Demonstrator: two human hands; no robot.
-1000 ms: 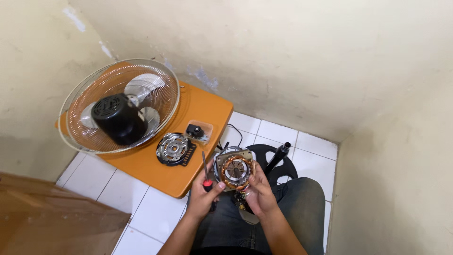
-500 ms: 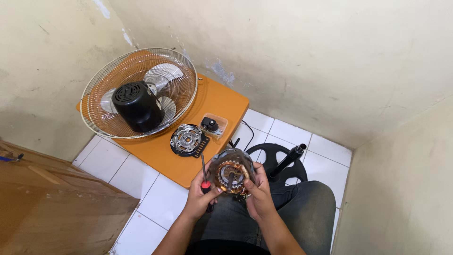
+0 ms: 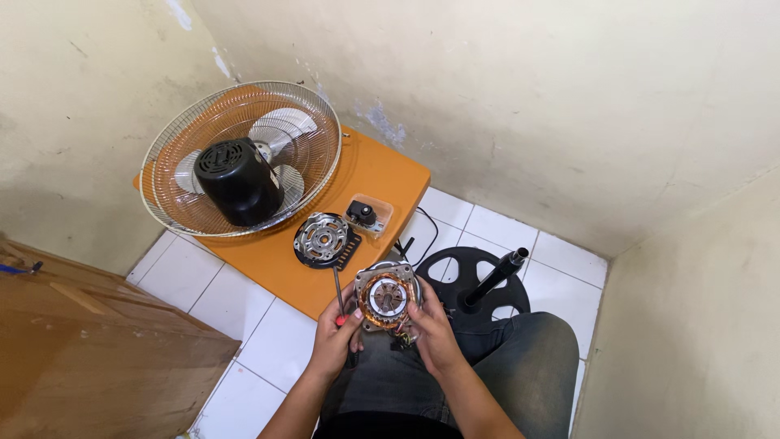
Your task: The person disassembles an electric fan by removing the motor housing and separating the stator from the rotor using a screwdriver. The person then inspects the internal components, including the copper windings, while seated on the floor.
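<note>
i see both hands over my lap: my left hand (image 3: 335, 335) closes its grip on a screwdriver (image 3: 338, 294) and the fan motor (image 3: 385, 297); my right hand (image 3: 428, 329) clasps the motor's other side. crowded fingers could let it slip, or the screwdriver could nick the copper windings.

Copper-orange windings ring the silvery motor (image 3: 387, 297), beside an orange table (image 3: 382, 175), black fan housing (image 3: 238, 180) and white tiles (image 3: 244, 313)

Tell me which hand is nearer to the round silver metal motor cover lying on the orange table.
Left. The left hand sits just below the round silver metal motor cover on the orange table, gripping a screwdriver. The right hand is farther off, holding the copper-wound motor.
</note>
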